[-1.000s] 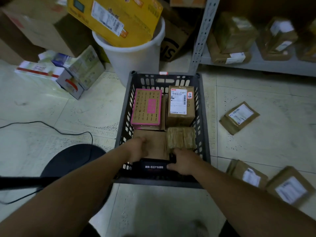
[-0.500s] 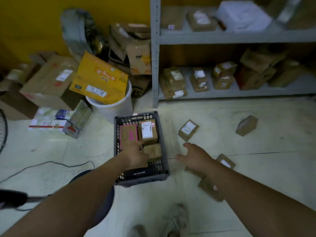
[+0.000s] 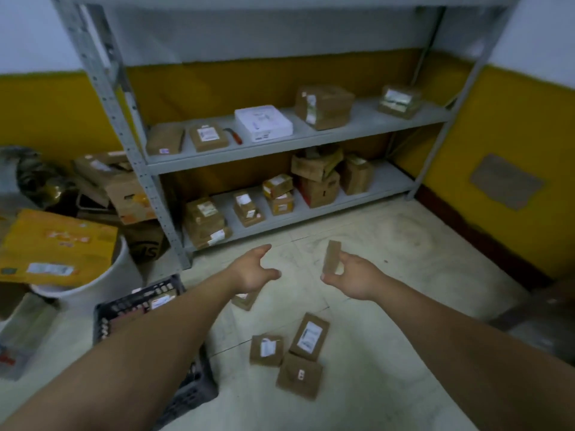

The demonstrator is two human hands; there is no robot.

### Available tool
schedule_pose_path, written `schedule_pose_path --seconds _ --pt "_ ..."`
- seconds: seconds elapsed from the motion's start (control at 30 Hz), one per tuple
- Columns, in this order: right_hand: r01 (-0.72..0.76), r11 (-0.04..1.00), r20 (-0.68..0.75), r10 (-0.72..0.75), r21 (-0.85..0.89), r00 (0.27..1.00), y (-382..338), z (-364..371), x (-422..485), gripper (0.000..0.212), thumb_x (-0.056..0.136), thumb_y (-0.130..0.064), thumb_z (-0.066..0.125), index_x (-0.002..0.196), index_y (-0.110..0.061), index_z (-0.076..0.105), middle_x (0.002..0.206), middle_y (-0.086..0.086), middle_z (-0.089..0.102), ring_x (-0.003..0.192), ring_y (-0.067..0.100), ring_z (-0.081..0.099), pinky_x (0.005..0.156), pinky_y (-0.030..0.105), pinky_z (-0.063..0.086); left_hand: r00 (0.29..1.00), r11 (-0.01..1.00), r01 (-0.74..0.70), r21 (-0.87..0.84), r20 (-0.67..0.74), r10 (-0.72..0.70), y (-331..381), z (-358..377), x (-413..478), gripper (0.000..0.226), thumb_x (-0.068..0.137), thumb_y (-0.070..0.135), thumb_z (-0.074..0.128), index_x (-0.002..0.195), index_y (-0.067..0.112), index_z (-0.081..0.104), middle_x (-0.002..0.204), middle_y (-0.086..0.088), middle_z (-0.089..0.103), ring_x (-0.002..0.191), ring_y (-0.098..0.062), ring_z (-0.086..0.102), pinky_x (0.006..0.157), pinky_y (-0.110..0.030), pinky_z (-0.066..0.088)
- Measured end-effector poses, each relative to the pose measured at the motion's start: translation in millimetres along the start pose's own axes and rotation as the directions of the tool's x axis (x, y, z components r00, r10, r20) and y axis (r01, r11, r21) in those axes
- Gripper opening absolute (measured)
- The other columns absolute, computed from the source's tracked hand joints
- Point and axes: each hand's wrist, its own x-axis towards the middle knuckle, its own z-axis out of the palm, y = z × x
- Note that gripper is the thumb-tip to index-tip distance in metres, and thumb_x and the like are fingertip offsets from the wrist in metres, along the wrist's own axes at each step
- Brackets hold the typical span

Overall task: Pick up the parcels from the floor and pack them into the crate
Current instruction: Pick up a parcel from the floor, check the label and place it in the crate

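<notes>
Pale tiled floor (image 3: 404,306) below grey shelving. Right hand (image 3: 357,279) reaching for small brown parcel (image 3: 331,257) at its 11 o'clock, long axis upright, fingers spread, contact unclear. Left hand (image 3: 253,272) open, empty. Crate (image 3: 140,301) at 8 o'clock; three parcels (image 3: 298,353) lie at 6.
</notes>
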Motion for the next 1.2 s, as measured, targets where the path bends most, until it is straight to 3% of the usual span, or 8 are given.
schedule_pose_path --seconds 0.23,0.63,1.0,1.2 --pt "-0.057 0.998 -0.046 0.058 0.037 0.997 89 -74 6 0.077 0.092 -0.049 0.056 0.152 -0.014 0.023 0.153 0.011 0.034 0.137 0.026 0.037 0.106 0.031 0.032 0.998 0.999 -0.032 -0.004 0.061 0.032 92 46 54 0.078 0.087 0.035 0.063 0.151 0.024 0.019 0.158 -0.001 0.020 0.142 -0.021 0.026 0.112 -0.032 0.027" --pt "-0.117 0.993 0.004 0.117 0.022 0.993 113 -134 148 0.072 0.093 -0.048 0.054 0.151 -0.014 0.025 0.153 0.008 0.035 0.137 0.026 0.037 0.106 0.030 0.033 0.995 0.998 -0.003 -0.066 0.102 0.009 123 40 215 0.078 0.087 0.035 0.063 0.150 0.021 0.020 0.157 -0.002 0.023 0.141 -0.022 0.028 0.109 -0.027 0.026" --pt "-0.109 0.994 0.153 0.108 -0.001 0.982 189 -197 343 0.077 0.093 -0.053 0.050 0.154 -0.018 0.017 0.159 0.008 0.024 0.143 0.026 0.028 0.113 0.035 0.028 0.980 0.977 0.178 -0.116 0.110 -0.165 143 56 388 0.078 0.087 0.036 0.063 0.150 0.022 0.019 0.157 -0.003 0.021 0.143 -0.021 0.025 0.110 -0.026 0.024" --pt "-0.020 0.999 0.290 0.028 -0.030 0.957 260 -200 504 0.075 0.094 -0.048 0.051 0.153 -0.015 0.020 0.157 0.008 0.028 0.139 0.026 0.036 0.101 0.029 0.035 0.925 0.887 0.378 -0.264 0.071 -0.373 139 118 510 0.071 0.091 0.031 0.059 0.150 0.017 0.022 0.155 -0.004 0.026 0.141 -0.022 0.028 0.109 -0.025 0.024"
